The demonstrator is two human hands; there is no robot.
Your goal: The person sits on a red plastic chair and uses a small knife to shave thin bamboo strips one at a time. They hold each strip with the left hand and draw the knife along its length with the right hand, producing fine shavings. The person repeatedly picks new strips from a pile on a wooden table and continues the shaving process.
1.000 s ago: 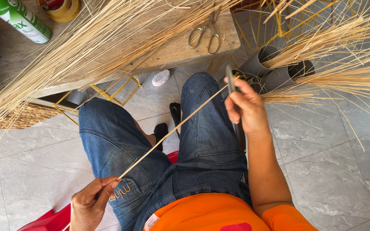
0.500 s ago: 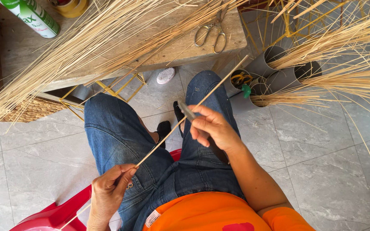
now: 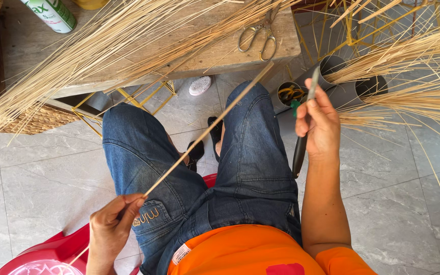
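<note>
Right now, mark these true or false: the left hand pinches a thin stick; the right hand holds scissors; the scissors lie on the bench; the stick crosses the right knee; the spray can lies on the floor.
1. The left hand pinches a thin stick. True.
2. The right hand holds scissors. False: it grips a knife, blade up.
3. The scissors lie on the bench. True.
4. The stick crosses the right knee. True: it runs slantwise up over the lap and past that knee.
5. The spray can lies on the floor. False: it sits on the bench, at the far left.
</note>
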